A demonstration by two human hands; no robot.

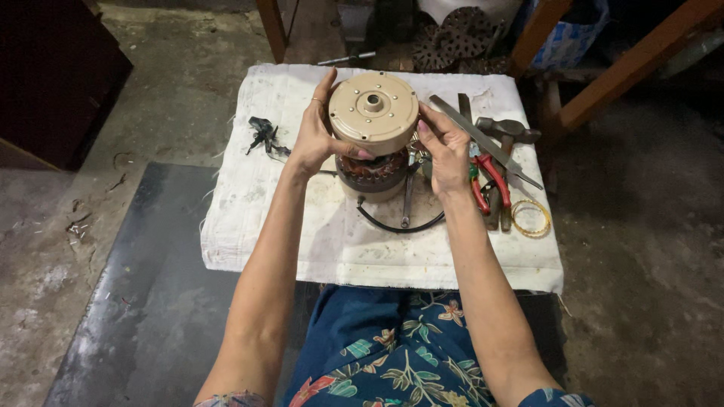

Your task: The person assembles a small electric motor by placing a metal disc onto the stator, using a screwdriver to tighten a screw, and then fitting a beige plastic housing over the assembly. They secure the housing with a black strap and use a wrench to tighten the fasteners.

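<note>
Motor cover: I hold the round beige motor cover in the upper middle of the frame, tilted toward me, seated over but not flush on the motor body.
Motor body: the motor body stands on the worktop right under the cover, its copper windings showing in the gap between the two.
Left hand: my left hand grasps the cover's left edge, thumb underneath, fingers spread up its side.
Right hand: my right hand grips the cover's right edge, fingers curled on the rim.
Progress: I judge the two halves are not closed together; the windings are exposed and I see no screws in the cover's holes, though they are small from here.
Cable: a black cable loops out from the motor body toward me.
Tools: just right of my right hand lie red-handled pliers, a hammer and a long flat file.
Ring: a yellow ring lies at the right edge.
Worktop: the worktop is draped in white cloth, with black scraps at its upper left.
</note>
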